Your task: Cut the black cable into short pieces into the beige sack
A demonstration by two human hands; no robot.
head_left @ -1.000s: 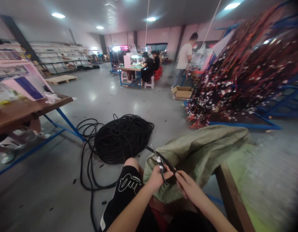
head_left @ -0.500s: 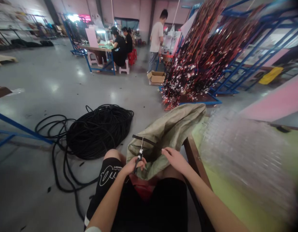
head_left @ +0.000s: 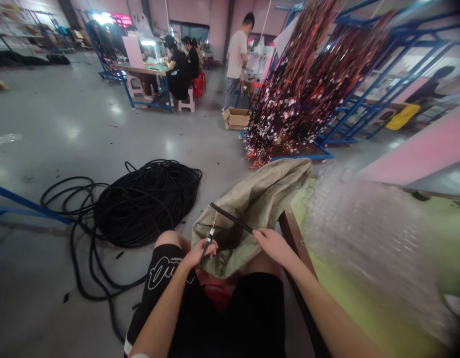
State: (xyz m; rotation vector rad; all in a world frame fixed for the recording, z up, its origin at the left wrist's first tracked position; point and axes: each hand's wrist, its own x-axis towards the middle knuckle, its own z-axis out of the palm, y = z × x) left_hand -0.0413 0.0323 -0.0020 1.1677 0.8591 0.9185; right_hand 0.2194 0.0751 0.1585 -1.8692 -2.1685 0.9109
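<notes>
Over sack (head_left: 260, 199), left hand (head_left: 198, 253) grips scissors (head_left: 209, 238); right hand (head_left: 272, 243) pinches black tube (head_left: 230, 217).

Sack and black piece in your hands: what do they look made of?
Sack: probably woven plastic, dull olive, with creased, slumped folds. Black piece, held by the right hand: likely rubbery tubing, matte, like the floor coil. Scissors in the left hand: seemingly metal blades, glinting.

Matt black tube (head_left: 232, 218), seemingly rubber; coarse woven sack (head_left: 260, 199); glossy concrete floor (head_left: 84, 129).
</notes>
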